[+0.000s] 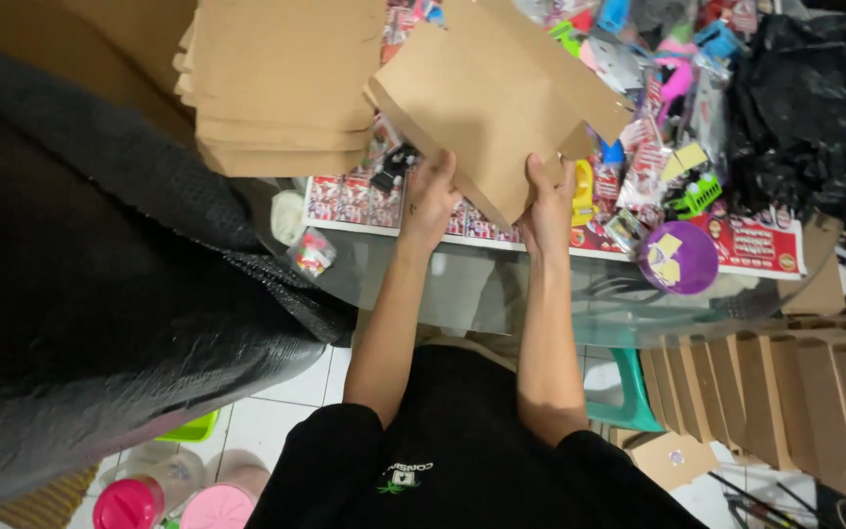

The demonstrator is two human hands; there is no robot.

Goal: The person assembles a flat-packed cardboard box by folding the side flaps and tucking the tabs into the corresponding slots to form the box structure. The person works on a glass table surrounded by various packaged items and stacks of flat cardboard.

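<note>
A stack of flat brown cardboard sheets (281,83) lies at the far left of the glass counter (501,284). Just to its right, a heap of small colourful plastic toys (658,108) covers a red-and-white printed sheet (736,245), with a round purple lid (679,258) at the near edge. A row of folded brown cardboard boxes (785,392) stands at the near right. Black plastic sheeting (80,294) fills the left.

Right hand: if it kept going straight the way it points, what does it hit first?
The right hand already grips the flat brown cardboard piece, pointing away from the body. Past that, probably the pile of small packaged toys on the glass table; depth is unclear.
</note>
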